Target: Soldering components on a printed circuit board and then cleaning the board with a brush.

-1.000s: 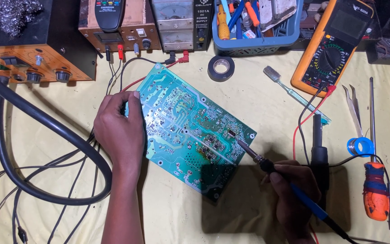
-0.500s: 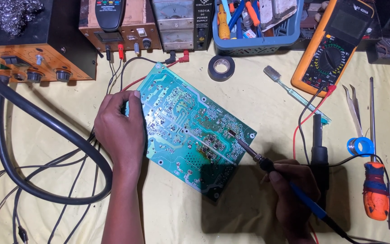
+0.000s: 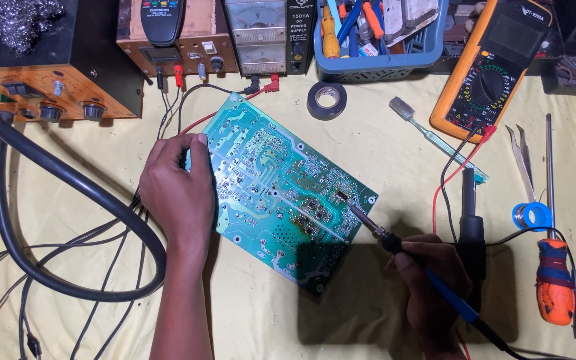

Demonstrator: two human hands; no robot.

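The step in hand looks like soldering on the large green rectangular circuit board point(image 3: 281, 200), which lies solder-side up and slantwise on the yellow cloth-covered surface point(image 3: 381, 153); the left hand point(image 3: 178, 193) presses flat on the board's left edge, its grip narrow, fingers curled over the rim to steady it; the right hand point(image 3: 428, 277) has its grip wrapped around the blue-handled soldering iron point(image 3: 428, 277), held like a pen, with the metal tip touching a joint near the board's right edge, just above and left of that hand; I would judge that the next move calls for a steady tip on that 1 joint and a firm hold on the board so it does not slide.

Around them: a black roll of tape point(image 3: 327, 100) beyond the board; a pale toothbrush point(image 3: 428, 130) to its right; an orange multimeter point(image 3: 495, 67) further right, with red and black leads; metal tweezers point(image 3: 521, 160) and an orange-handled screwdriver point(image 3: 555, 280) near the right side; a thick black cable point(image 3: 68, 180) looping on the left.
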